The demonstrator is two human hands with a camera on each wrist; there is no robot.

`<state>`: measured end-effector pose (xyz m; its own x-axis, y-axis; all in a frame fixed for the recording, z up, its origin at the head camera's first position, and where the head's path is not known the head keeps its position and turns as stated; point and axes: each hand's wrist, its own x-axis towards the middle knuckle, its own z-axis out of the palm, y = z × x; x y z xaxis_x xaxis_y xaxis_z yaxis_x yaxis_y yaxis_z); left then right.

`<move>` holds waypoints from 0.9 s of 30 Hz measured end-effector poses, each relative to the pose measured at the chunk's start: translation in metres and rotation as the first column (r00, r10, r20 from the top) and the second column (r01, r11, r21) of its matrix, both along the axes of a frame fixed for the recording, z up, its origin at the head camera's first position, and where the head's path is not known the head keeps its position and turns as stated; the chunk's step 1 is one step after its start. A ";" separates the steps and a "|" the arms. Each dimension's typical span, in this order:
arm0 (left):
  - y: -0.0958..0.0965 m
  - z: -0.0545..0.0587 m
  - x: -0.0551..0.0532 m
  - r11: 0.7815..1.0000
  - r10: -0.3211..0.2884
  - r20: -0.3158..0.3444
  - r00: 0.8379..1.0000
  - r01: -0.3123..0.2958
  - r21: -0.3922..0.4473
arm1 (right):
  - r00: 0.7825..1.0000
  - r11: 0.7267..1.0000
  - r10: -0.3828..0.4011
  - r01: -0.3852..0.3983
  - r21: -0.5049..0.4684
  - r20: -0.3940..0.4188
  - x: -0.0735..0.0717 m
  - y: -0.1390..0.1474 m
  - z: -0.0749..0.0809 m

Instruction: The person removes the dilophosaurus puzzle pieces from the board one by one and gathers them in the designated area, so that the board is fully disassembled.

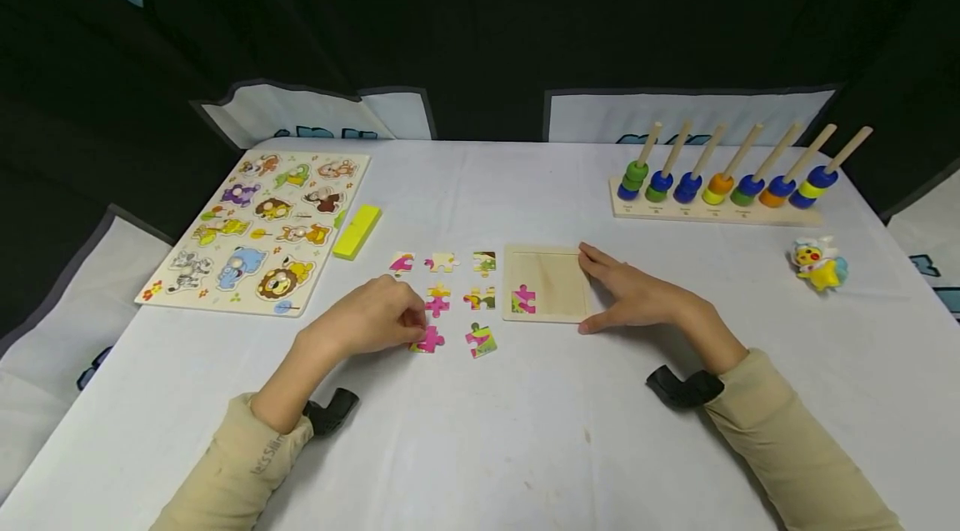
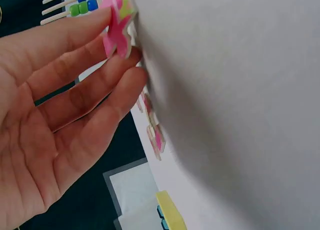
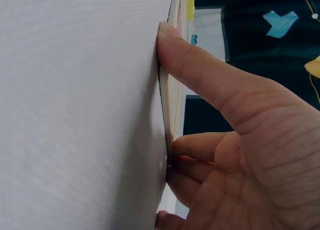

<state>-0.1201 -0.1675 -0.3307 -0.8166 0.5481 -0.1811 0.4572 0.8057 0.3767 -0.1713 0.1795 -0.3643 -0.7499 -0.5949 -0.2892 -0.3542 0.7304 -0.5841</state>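
Between the thumb and fingers of my left hand (image 1: 378,313) is a pink jigsaw piece (image 2: 119,32), also visible just past the fingertips in the head view. Several more jigsaw pieces (image 1: 479,298), in pink, yellow and green, lie spread between my two hands. A square wooden puzzle tray (image 1: 555,281) lies to their right, with one pink and green piece (image 1: 523,299) in its lower left corner. My right hand (image 1: 633,293) holds the tray by its right side, thumb at the near corner and index finger at the far one. In the right wrist view the thumb presses the tray's edge.
A wooden animal puzzle board (image 1: 255,235) lies at the left, beside a yellow block (image 1: 357,232). At the back right stands a peg stacker (image 1: 716,212) with coloured rings on upright pegs. A small yellow figurine (image 1: 818,264) is near the right edge of the white table (image 1: 480,448).
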 end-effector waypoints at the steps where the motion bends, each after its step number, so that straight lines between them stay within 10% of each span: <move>1: 0.001 0.000 0.000 1.000 0.004 -0.013 1.000 -0.004 -0.006 | 1.000 1.000 0.001 -0.001 0.001 -0.002 0.000 0.000 0.000; 11: 0.009 0.000 0.001 0.994 0.040 -0.139 0.989 -0.053 -0.097 | 1.000 1.000 -0.005 0.005 0.009 -0.005 -0.002 0.002 0.002; 27: 0.038 -0.002 0.007 1.000 -0.006 -0.085 0.996 0.004 -0.013 | 1.000 1.000 -0.001 0.001 -0.006 0.005 -0.002 0.001 -0.001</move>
<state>-0.1127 -0.1290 -0.3322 -0.8265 0.5502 -0.1186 0.4910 0.8078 0.3262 -0.1729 0.1809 -0.3651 -0.7491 -0.5962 -0.2889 -0.3510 0.7270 -0.5902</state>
